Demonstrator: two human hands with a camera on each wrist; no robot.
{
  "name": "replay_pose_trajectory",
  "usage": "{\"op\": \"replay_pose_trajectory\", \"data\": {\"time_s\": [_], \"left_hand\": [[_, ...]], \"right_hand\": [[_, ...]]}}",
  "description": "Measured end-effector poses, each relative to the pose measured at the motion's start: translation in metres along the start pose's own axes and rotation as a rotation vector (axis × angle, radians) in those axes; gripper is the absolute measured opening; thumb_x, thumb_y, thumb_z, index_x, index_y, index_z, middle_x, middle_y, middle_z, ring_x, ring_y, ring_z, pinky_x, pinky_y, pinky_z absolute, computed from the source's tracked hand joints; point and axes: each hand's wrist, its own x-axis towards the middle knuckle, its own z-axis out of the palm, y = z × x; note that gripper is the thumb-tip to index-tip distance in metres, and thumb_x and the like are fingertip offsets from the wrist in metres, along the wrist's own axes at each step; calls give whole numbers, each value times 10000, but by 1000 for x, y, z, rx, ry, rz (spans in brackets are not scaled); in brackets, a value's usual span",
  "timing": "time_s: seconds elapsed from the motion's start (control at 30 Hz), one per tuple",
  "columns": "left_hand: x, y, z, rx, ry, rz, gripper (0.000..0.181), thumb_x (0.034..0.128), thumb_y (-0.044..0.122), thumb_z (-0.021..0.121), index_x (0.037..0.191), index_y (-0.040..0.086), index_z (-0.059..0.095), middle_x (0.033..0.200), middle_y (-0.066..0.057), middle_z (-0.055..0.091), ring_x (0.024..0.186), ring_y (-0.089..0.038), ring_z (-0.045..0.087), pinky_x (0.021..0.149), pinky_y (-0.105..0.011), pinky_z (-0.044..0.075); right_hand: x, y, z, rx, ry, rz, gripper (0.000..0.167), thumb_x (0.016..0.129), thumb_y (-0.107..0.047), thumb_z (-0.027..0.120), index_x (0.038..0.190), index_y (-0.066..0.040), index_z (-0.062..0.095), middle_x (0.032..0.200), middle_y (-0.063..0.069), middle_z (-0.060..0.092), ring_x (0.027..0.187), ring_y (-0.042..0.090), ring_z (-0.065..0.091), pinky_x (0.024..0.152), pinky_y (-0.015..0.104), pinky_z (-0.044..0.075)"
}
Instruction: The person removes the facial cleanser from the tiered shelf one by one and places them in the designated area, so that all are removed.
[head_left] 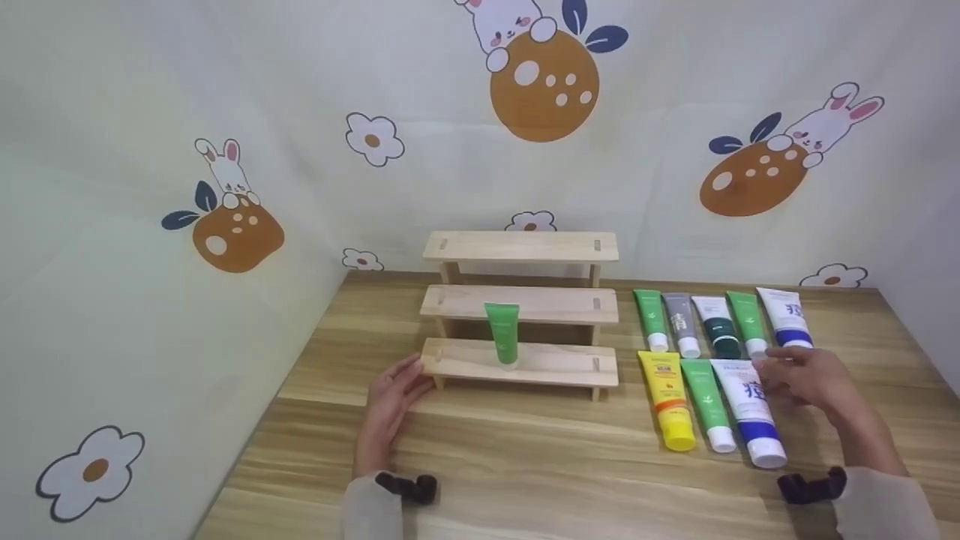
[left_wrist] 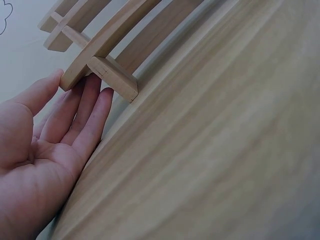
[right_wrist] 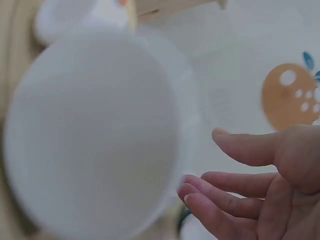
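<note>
A three-step wooden display stand (head_left: 457, 365) has one small green squeeze tube (head_left: 504, 334) standing cap-down on its lowest step. At that step's left end, my left hand (head_left: 391, 401) pinches the board. The left wrist view shows the thumb against the board end (left_wrist: 75, 72) and fingertips beneath it. My right hand (head_left: 814, 379) is over the right-hand tubes, beside a large white-and-blue tube (head_left: 742, 394). In the right wrist view its thumb and fingers stand apart with nothing between them, and a big white cap (right_wrist: 100, 135) blurs the foreground.
Right of the stand, tubes lie in two rows on the wood-grain table (head_left: 525, 465). The front row includes a yellow tube (head_left: 666, 397) and a green tube (head_left: 709, 405). Behind lie several more, among them a grey tube (head_left: 681, 322). A patterned curtain (head_left: 420, 75) encloses the table.
</note>
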Motion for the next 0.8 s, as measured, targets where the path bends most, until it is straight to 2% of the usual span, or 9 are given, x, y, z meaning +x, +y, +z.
{"op": "replay_pose_trajectory", "data": {"time_s": [0.13, 0.23, 0.37, 0.53, 0.67, 0.8], "left_hand": [[0, 0, -1, -9, -9, 2, 500, 983, 89, 629, 1390, -132, 440, 1106, -52, 670, 965, -155, 699, 944, -314, 618], [1, 0, -1, -9, -15, -1, 476, 992, 70, 605, 1384, -137, 434, 1056, -13, 666, 937, -137, 694, 928, -293, 621], [2, 1, 0, 6, -6, -1, 477, 990, 79, 613, 1380, -137, 442, 1058, -20, 672, 935, -134, 695, 929, -299, 622], [2, 3, 1, 21, 11, 11, 507, 985, 114, 635, 1389, -128, 446, 1130, -84, 669, 970, -158, 699, 952, -335, 618], [1, 2, 0, 37, 12, 13, 529, 988, 128, 633, 1401, -135, 432, 1201, -129, 648, 999, -164, 694, 970, -350, 611], [-1, 1, 0, 42, 1, 8, 523, 995, 127, 623, 1409, -126, 430, 1231, -131, 628, 1009, -149, 686, 990, -339, 601]], "right_hand": [[-16, -18, 3, -10, 36, -100, 810, 997, -485, 568, 1487, 112, 324, 1372, 370, 518, 1082, 309, 665, 855, 396, 640], [-24, -32, 11, 5, 60, -173, 807, 987, -539, 550, 1488, 68, 369, 1379, 342, 535, 1103, 286, 657, 848, 358, 649], [-38, -52, 22, 28, 122, -246, 766, 991, -554, 523, 1493, 13, 404, 1369, 315, 559, 1001, 105, 657, 801, 271, 646], [-55, -79, 36, 70, 188, -350, 709, 999, -534, 521, 1503, -46, 421, 1421, 284, 525, 891, -143, 578, 775, 171, 616], [-63, -94, 51, 112, 208, -405, 670, 998, -518, 537, 1506, -93, 434, 1491, 229, 478, 936, -189, 535, 796, 115, 586], [-62, -108, 70, 196, 205, -440, 639, 997, -503, 552, 1498, -121, 447, 1515, 155, 476, 1018, -148, 544, 836, 108, 576]]}}
